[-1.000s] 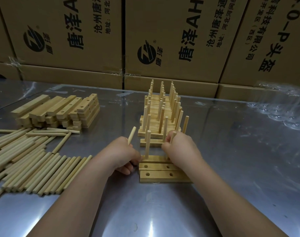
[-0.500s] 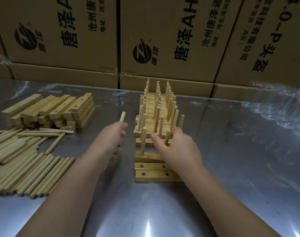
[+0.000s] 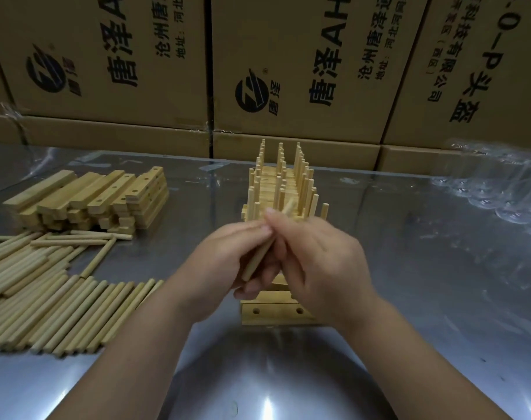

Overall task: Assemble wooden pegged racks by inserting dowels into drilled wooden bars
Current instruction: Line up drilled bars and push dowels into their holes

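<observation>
Holding one dowel point(image 3: 257, 259) between them, the left hand point(image 3: 224, 262) and the right hand point(image 3: 321, 262) meet over the middle of the steel table point(image 3: 409, 298). The dowel is a pale, smooth round stick with a flat-cut end. It is tilted, its lower end toward the person and to the left, its upper tip showing above the right fingers. The left hand's fingers curl round its lower half. The right hand appears to pinch its upper part between thumb and fingertips, though its own fingers hide the contact. Directly below the hands, drilled bars point(image 3: 276, 315) lie flat on the table, the nearest showing two round holes. Behind them stands a row of finished racks point(image 3: 280, 183) with upright pegs. At left, loose dowels point(image 3: 46, 298) lie side by side, with a stack of bars point(image 3: 100, 198) beyond. Half a second earlier the left hand held the dowel out to the left, apart from the right hand, which was down at the pegs of a bar; now the two have come together above the bars
</observation>
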